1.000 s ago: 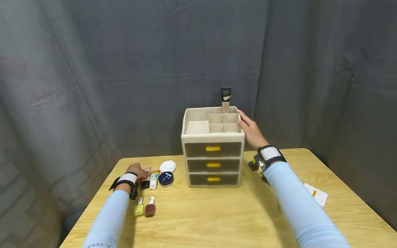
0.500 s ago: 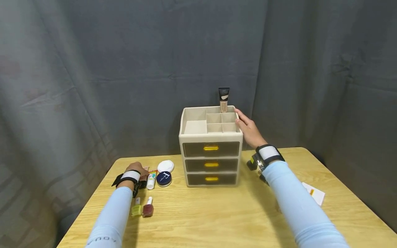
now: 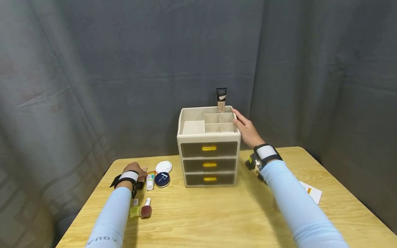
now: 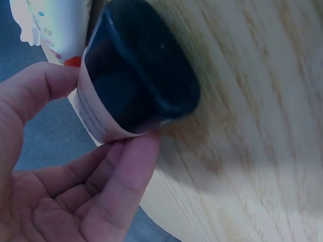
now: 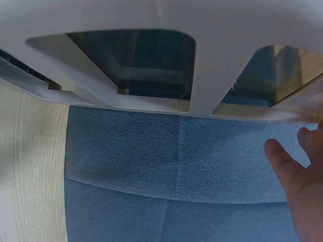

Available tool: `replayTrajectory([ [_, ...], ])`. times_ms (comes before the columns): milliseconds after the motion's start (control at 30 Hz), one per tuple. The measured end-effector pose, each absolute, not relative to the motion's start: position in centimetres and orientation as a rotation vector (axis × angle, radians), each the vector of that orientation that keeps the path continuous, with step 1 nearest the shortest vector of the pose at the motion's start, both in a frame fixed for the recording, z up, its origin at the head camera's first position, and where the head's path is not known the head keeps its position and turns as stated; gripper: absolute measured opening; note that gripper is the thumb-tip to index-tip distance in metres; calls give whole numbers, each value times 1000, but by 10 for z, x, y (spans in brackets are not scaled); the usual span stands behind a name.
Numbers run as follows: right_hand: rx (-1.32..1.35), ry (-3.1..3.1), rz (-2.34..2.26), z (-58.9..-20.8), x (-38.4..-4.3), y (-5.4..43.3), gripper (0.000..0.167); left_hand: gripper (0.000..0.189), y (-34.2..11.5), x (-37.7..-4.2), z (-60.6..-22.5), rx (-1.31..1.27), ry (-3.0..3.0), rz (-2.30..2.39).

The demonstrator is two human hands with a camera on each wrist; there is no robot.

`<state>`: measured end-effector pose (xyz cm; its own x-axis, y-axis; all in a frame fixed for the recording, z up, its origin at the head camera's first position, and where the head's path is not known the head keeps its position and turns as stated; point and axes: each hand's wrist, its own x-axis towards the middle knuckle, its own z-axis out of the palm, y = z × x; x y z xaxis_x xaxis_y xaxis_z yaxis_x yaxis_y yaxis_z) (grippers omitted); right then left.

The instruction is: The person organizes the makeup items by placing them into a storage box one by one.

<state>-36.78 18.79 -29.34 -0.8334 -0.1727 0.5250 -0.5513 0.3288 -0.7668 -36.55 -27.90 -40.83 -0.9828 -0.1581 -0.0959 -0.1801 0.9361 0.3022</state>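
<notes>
My left hand (image 3: 134,168) is at the left of the table, pinching a pinkish cosmetic tube with a black cap (image 4: 136,65) between thumb and fingers; in the head view the hand covers most of it. Right beside it lies a small white tube with colourful print (image 3: 150,182). A beige drawer organizer (image 3: 208,138) stands mid-table, its three drawers closed. My right hand (image 3: 248,131) rests against its upper right side with fingers extended. A beige tube with a black end (image 3: 221,99) stands upright in a back compartment of the organizer's top.
Near my left hand lie a white round case (image 3: 163,167) and a navy round case (image 3: 162,179). Closer to me lie a yellow-green nail polish bottle (image 3: 134,210) and a dark red one (image 3: 146,211). A white flat box (image 3: 311,193) is partly behind my right forearm. Grey curtains hang behind.
My left fingers have come further around the black-capped tube, which stays at about the same place. The head view has shifted slightly. My right hand remains on the organizer.
</notes>
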Motion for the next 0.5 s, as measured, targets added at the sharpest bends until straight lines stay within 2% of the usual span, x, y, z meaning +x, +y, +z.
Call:
replayTrajectory([
  [300,627,-2288,1544,-273,-337,173,50,34,-293,-360,-408,-240,3028,513],
  [500,651,-2273,1546,-274,-344,175,50,42,-300,-358,-392,-196,3034,630],
])
